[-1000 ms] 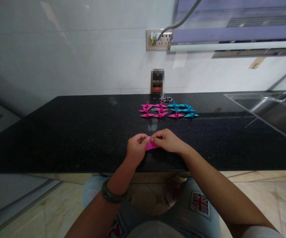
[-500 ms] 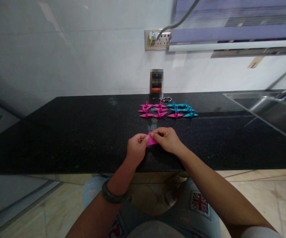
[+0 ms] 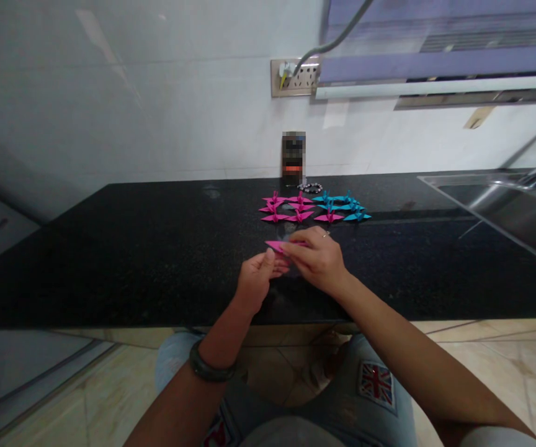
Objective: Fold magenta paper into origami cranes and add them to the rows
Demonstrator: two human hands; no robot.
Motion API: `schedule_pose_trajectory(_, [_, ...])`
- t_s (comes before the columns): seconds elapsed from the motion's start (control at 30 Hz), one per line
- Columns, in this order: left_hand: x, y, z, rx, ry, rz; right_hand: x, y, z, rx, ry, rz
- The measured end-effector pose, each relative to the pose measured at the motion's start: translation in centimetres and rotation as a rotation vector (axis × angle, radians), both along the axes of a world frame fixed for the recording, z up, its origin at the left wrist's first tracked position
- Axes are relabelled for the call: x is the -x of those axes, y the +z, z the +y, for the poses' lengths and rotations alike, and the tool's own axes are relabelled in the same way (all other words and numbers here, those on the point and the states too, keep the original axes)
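Note:
A folded piece of pink paper (image 3: 275,246) is pinched in my right hand (image 3: 317,257), its pointed end sticking out to the left. Part of the paper is hidden behind the fingers. My left hand (image 3: 256,276) is just below that point, thumb raised and fingers stretched out apart beneath the paper. Whether the left thumb touches the paper, I cannot tell. Beyond the hands stand several folded pink paper cranes (image 3: 299,216) on the left and several blue paper cranes (image 3: 358,215) on the right, set in rows.
The black countertop (image 3: 156,261) runs along a pale wall. At the back, a blurred-out box-like object (image 3: 293,158) leans by the wall beside a beaded bracelet (image 3: 312,187). A metal sink (image 3: 519,211) is at the right. A plugged-in socket (image 3: 294,77) sits above.
The pink paper has turned, its point now facing left and slightly farther from me. My left hand has loosened from it, while my right hand keeps its pinch.

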State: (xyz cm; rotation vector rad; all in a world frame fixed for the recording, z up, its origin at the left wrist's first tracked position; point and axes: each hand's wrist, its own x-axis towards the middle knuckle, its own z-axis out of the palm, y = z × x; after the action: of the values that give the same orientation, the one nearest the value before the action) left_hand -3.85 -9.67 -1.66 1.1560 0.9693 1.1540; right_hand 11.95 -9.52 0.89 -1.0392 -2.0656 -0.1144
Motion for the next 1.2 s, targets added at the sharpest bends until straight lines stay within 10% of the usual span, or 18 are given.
schedule_pose_trajectory(0.13, [0.5, -0.1, 0.1, -0.033, -0.056, -0.110, 1.0, -0.4, -0.7, -0.036, 0.096, -0.205])
schedule_pose_trajectory(0.27, [0.6, -0.5, 0.4, 0.004, -0.010, -0.117, 1.0, -0.2, -0.2, -0.005, 0.089, 0.048])
schedule_pose_trajectory(0.57, [0.2, -0.4, 0.6, 0.045, 0.119, -0.032, 0.7, -0.2, 1.1, 0.623, 0.143, 0.490])
schedule_pose_trajectory(1.2, [0.8, -0.5, 0.7, -0.024, -0.011, -0.042, 0.6, -0.9, 0.5, 0.993, 0.473, 0.927])
